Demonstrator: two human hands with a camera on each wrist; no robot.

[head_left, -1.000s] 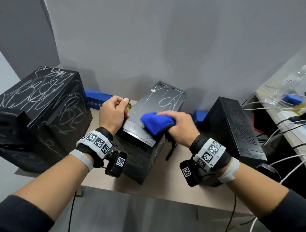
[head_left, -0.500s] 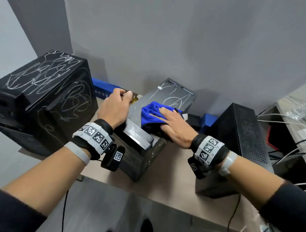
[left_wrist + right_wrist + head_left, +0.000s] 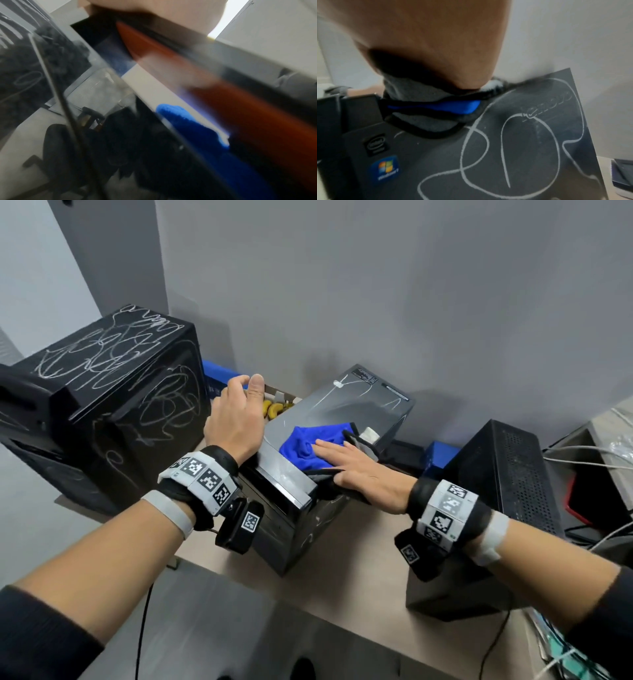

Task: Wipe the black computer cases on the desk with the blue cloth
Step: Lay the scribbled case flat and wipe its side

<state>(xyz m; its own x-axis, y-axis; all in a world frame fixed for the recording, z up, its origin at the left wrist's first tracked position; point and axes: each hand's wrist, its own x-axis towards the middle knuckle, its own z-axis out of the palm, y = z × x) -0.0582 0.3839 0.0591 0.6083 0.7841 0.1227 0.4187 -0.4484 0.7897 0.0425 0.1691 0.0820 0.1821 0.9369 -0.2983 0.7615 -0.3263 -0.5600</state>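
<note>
Three black computer cases stand on the desk. The middle case [image 3: 359, 405] bears white scribbles on its top and on its side [image 3: 522, 148]. The blue cloth [image 3: 301, 446] lies on the near half of its top, with its grey, black-trimmed side folded over the right edge [image 3: 453, 106]. My right hand [image 3: 346, 470] lies flat on the cloth with straight fingers. My left hand [image 3: 236, 419] sits against the case's upper left edge with fingers curled; its grip is hidden. The left wrist view is blurred and shows the cloth [image 3: 197, 128].
A big scribbled case [image 3: 113, 405] stands at the left, a vented case [image 3: 507, 474] at the right. Yellow items [image 3: 274, 409] and a blue box [image 3: 214, 378] lie behind my left hand. Cables [image 3: 582, 453] trail at the far right. A grey wall is close behind.
My right hand went from bunching the cloth to pressing it flat, and has slid it along the middle case's top. The left hand stays at the case's left edge.
</note>
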